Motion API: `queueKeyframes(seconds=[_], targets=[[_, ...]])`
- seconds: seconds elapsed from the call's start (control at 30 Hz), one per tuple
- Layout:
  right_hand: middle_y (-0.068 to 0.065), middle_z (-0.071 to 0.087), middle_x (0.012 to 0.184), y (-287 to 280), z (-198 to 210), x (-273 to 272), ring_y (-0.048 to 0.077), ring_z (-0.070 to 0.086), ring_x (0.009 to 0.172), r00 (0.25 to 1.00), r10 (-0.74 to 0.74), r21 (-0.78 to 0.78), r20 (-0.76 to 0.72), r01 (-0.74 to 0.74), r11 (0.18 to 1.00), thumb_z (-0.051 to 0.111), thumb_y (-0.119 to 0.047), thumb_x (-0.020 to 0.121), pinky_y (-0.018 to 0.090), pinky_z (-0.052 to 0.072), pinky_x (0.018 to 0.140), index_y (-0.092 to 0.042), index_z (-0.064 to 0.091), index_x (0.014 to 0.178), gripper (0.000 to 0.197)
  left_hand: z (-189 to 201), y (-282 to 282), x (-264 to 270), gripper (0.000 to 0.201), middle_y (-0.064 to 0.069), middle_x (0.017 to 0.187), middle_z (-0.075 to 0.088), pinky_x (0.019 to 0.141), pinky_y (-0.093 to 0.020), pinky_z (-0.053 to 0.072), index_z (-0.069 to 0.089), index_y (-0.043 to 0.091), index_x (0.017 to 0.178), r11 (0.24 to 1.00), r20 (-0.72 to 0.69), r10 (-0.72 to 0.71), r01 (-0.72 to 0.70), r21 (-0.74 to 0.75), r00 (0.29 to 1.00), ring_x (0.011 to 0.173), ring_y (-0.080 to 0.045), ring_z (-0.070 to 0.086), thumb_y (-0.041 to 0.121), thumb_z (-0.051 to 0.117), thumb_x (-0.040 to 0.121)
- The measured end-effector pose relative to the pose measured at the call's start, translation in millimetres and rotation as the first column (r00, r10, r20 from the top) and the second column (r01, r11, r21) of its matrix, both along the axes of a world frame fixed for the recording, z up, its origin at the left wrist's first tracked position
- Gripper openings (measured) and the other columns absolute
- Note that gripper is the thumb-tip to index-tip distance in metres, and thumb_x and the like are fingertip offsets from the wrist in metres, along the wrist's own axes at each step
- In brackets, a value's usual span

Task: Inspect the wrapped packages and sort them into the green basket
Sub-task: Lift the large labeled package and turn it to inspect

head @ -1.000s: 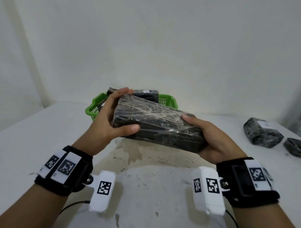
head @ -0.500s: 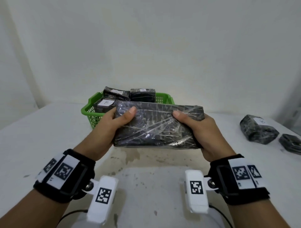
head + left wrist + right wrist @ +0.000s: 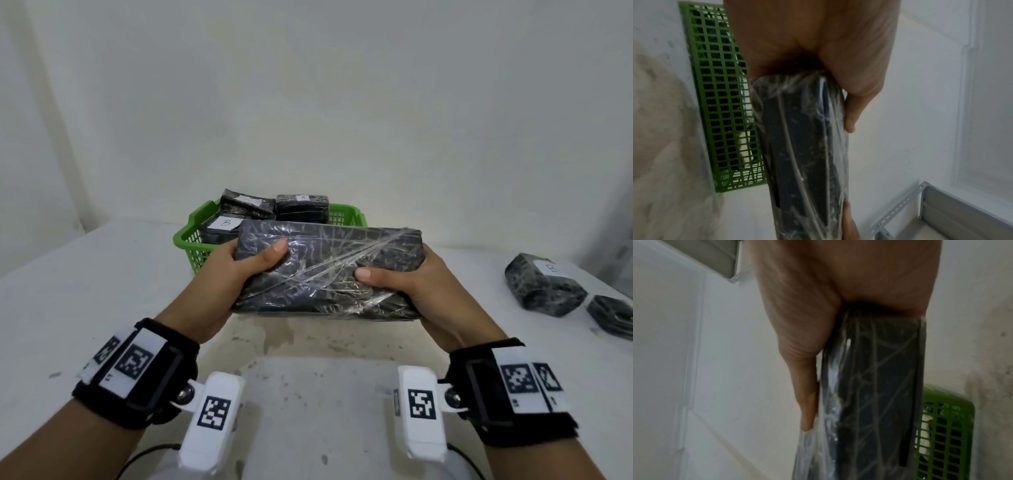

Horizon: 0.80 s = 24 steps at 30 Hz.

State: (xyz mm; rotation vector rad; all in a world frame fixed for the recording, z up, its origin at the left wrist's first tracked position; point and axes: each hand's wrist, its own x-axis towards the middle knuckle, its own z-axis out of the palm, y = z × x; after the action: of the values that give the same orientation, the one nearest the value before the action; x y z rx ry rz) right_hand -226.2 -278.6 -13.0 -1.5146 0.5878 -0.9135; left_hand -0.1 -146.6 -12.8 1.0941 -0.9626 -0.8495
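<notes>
A long flat package (image 3: 329,267) in dark wrap and clear film is held level above the table, its broad face toward me. My left hand (image 3: 236,270) grips its left end, thumb on top. My right hand (image 3: 407,284) grips its right end, thumb on the face. In the left wrist view the package (image 3: 803,154) runs away from my left hand (image 3: 813,56). In the right wrist view the package (image 3: 875,386) is pinched by my right hand (image 3: 818,321). Behind it stands the green basket (image 3: 191,236) with three wrapped packages (image 3: 301,207) inside, labels facing up.
Two more wrapped packages lie on the white table at the right: a bulky one (image 3: 544,289) and a flatter one (image 3: 613,315) near the edge. A white wall stands close behind the basket. A grey metal shelf frame (image 3: 941,211) shows in the left wrist view.
The package has been turned from a slant to level, its broad face now toward me. My hands have spread to its two ends and drawn slightly nearer.
</notes>
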Motion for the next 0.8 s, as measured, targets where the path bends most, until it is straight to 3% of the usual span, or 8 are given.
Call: queueKeyframes(seconds=[0.1,0.17,0.23,0.33,0.5,0.6,0.7,0.8], targets=[[0.008,0.081,0.109,3.7,1.6,0.9,0.027,0.078,0.101,0.998,-0.042,0.042,0.047,0.04,0.998,0.086,-0.031,0.074,0.035,0.059,0.085,-0.008,0.07,0.124,0.058,-2.8,-2.1,1.0,0.049,-0.013,0.117,0.077,0.084,-0.033,0.063,0.067,0.002,0.124,0.996,0.017,0.073,-0.072,-0.047,0.997,0.107,-0.031,0.075,0.027,0.073,0.082],[0.008,0.081,0.107,6.2,2.4,1.9,0.026,0.079,0.099,0.995,-0.078,0.068,0.065,0.074,0.995,0.082,-0.031,0.083,0.033,0.06,0.082,-0.006,0.073,0.12,0.045,-1.9,-1.2,0.8,0.047,-0.011,0.119,0.076,0.086,-0.034,0.062,0.064,0.004,0.128,0.998,0.03,0.033,-0.032,-0.047,0.999,0.11,-0.031,0.074,0.028,0.072,0.088],[0.01,0.081,0.106,7.3,3.0,1.7,0.027,0.079,0.098,0.993,-0.097,0.076,0.061,0.092,0.993,0.081,-0.029,0.087,0.033,0.061,0.081,-0.004,0.074,0.118,0.041,-0.1,0.5,0.5,0.046,-0.012,0.123,0.074,0.091,-0.036,0.061,0.063,0.005,0.131,0.999,0.023,-0.03,0.031,-0.03,0.999,0.113,-0.031,0.072,0.031,0.07,0.095],[0.01,0.081,0.105,7.5,4.6,0.0,0.026,0.079,0.096,0.995,-0.093,0.077,0.048,0.089,0.993,0.08,-0.028,0.086,0.029,0.061,0.075,-0.004,0.075,0.116,0.039,1.4,0.7,0.2,0.043,-0.01,0.121,0.075,0.095,-0.039,0.06,0.065,0.006,0.128,0.999,0.055,0.007,-0.005,-0.04,0.998,0.112,-0.031,0.072,0.029,0.068,0.091],[0.011,0.08,0.112,6.9,8.3,-5.1,0.029,0.078,0.102,0.996,-0.024,0.047,0.083,0.02,0.999,0.082,-0.022,0.074,0.028,0.063,0.076,-0.005,0.069,0.123,0.053,1.6,0.0,5.4,0.05,-0.015,0.124,0.073,0.092,-0.039,0.061,0.064,0.005,0.129,0.999,-0.02,-0.013,0.012,-0.032,1.0,0.113,-0.034,0.072,0.037,0.07,0.091],[0.008,0.08,0.113,8.0,13.1,-9.1,0.03,0.078,0.103,0.99,-0.08,-0.044,0.115,0.086,0.995,0.088,-0.02,0.064,0.035,0.064,0.077,-0.012,0.069,0.125,0.064,3.3,4.3,21.4,0.078,-0.007,0.124,0.074,0.09,-0.042,0.062,0.063,0.018,0.132,0.99,0.122,-0.111,0.098,0.106,0.986,0.113,-0.028,0.072,0.056,0.086,0.068],[-0.001,0.077,0.121,13.0,20.6,-12.7,0.02,0.077,0.106,0.988,-0.117,-0.21,0.105,0.137,0.968,0.092,-0.02,0.061,0.039,0.065,0.081,-0.029,0.065,0.138,0.082,6.7,7.7,27.8,0.054,-0.001,0.113,0.077,0.083,-0.049,0.063,0.067,0.022,0.123,0.976,0.35,-0.096,0.02,0.216,0.932,0.103,-0.023,0.075,0.038,0.087,0.075],[-0.007,0.074,0.125,19.7,27.3,-11.4,0.012,0.074,0.111,0.978,-0.111,-0.278,0.179,0.158,0.947,0.089,-0.025,0.064,0.031,0.063,0.087,-0.033,0.06,0.144,0.085,4.3,5.0,28.9,0.052,-0.007,0.111,0.078,0.081,-0.053,0.063,0.067,0.014,0.12,0.989,0.327,-0.016,-0.032,0.141,0.945,0.099,-0.029,0.077,0.019,0.083,0.071]])
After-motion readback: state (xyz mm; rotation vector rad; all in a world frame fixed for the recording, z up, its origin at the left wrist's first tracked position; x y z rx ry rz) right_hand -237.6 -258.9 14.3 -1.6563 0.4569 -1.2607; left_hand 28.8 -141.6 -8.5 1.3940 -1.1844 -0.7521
